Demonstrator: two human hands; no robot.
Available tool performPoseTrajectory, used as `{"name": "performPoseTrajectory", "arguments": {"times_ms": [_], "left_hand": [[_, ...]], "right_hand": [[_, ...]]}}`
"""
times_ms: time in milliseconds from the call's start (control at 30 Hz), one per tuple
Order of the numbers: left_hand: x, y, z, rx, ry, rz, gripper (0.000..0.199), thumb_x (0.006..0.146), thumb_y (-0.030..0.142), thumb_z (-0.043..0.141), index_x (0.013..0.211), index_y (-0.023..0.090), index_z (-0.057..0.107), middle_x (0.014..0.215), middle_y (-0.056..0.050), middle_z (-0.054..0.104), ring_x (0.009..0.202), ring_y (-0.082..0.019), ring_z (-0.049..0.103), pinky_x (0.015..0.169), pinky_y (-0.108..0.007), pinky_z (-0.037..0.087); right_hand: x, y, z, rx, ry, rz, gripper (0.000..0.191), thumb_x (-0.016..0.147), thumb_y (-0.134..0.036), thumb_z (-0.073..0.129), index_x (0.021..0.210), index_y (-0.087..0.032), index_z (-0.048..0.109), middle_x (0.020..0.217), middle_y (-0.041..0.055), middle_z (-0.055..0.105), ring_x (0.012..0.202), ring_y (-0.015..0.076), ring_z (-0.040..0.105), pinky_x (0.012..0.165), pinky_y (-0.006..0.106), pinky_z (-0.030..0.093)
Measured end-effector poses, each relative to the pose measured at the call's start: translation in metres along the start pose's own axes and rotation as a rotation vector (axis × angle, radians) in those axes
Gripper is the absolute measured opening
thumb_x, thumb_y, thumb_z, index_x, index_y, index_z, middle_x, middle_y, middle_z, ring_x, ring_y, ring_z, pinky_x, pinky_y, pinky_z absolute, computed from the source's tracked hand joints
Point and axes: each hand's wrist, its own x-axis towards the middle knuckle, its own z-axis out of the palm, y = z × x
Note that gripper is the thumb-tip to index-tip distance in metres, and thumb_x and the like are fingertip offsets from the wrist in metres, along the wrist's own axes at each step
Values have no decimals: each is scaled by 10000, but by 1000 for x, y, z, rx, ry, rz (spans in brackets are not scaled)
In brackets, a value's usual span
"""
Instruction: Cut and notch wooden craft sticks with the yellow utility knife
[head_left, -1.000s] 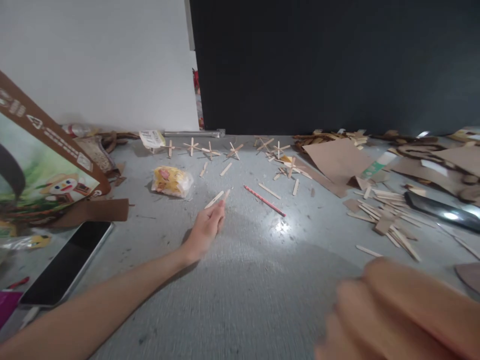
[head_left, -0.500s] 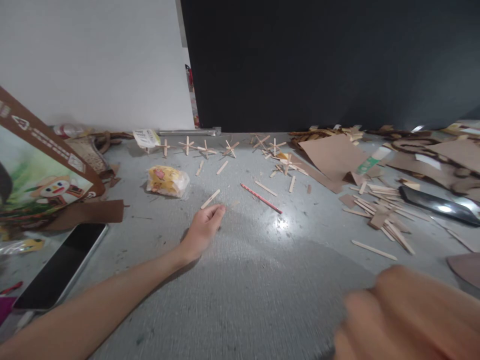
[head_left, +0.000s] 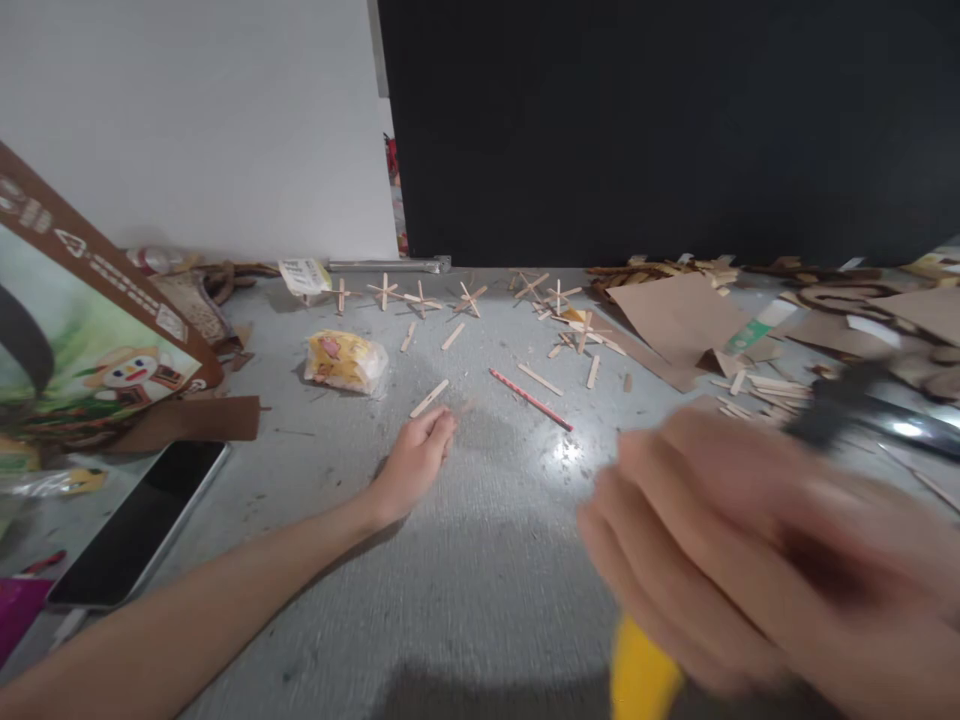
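My left hand (head_left: pixel 418 460) rests on the grey table with its fingers pinched together. Whatever they hold, if anything, is too small to make out. Just beyond its knuckles lies a wooden craft stick (head_left: pixel 429 398). Large and smeared by motion, my right hand (head_left: pixel 705 540) is raised at the lower right, fingers curled closed. A yellow object (head_left: pixel 643 672) sticks out below those fingers; its kind is hidden. A dark blurred shape shows behind the hand. Between the hands and farther back lies a red striped pencil (head_left: pixel 531 400).
Small crossed-stick figures (head_left: pixel 421 298) stand along the back. A wrapped snack (head_left: pixel 345 362) and a phone (head_left: pixel 142 525) are on the left, beside a printed box (head_left: pixel 112 320). Cardboard (head_left: pixel 660 320), a glue stick (head_left: pixel 757 328) and loose sticks (head_left: pixel 776 392) lie on the right.
My right hand has risen and moved left, bringing the yellow object into view and covering part of the stick pile. My left hand stays in about the same place.
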Motion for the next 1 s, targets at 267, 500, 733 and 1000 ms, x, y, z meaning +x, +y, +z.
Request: {"name": "performPoseTrajectory", "arguments": {"times_ms": [267,500,733,1000], "left_hand": [[-3,3,2,-34,-177,34,341,1057,533,424,891,235,429,732,52,395,625,-130,348,599,-271,309],[-4,-3,2,53,-254,92,88,1013,307,436,991,231,474,786,36,418,706,-154,384,675,-292,327],[-1,-9,-1,99,-308,142,45,929,192,481,960,225,478,742,53,370,678,-143,340,651,-288,301],[-4,-7,0,63,-292,137,73,978,284,522,1013,220,519,687,74,334,637,-139,316,626,-283,272]], "right_hand": [[337,114,-31,865,-130,612,276,951,-468,651,939,-198,708,504,-105,368,442,96,328,457,257,351],[310,120,-13,634,-219,462,151,893,-371,698,946,-234,663,592,-113,381,537,112,362,799,351,498],[313,122,-15,481,-316,419,216,974,-412,611,959,-228,724,631,-58,506,563,125,434,593,273,365],[310,117,-14,391,-330,437,242,1008,-407,555,1064,-221,700,641,-38,610,557,138,491,587,271,344]]}}
